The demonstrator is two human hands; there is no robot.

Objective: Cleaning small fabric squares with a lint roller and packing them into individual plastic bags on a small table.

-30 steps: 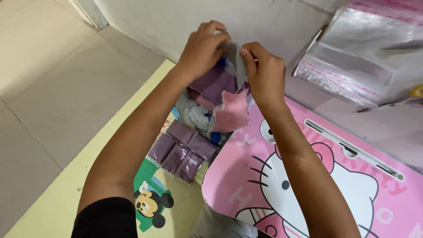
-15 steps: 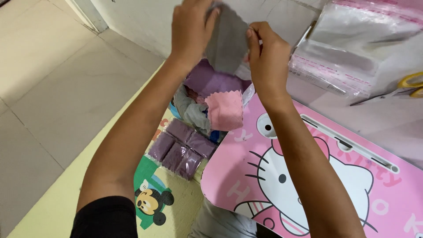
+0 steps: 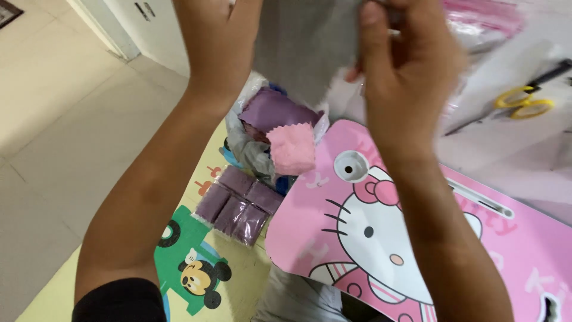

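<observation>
Pink cartoon lap table (image 3: 476,250) over yellow mat (image 3: 232,286), beige tile floor (image 3: 53,119).

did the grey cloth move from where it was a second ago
Yes. The grey cloth has been lifted by the left hand and right hand, up and away from the bag of cloths toward the camera.

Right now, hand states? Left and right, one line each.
Left hand: closed on the grey cloth, at its left edge.
Right hand: closed on the same cloth's right edge.
</observation>
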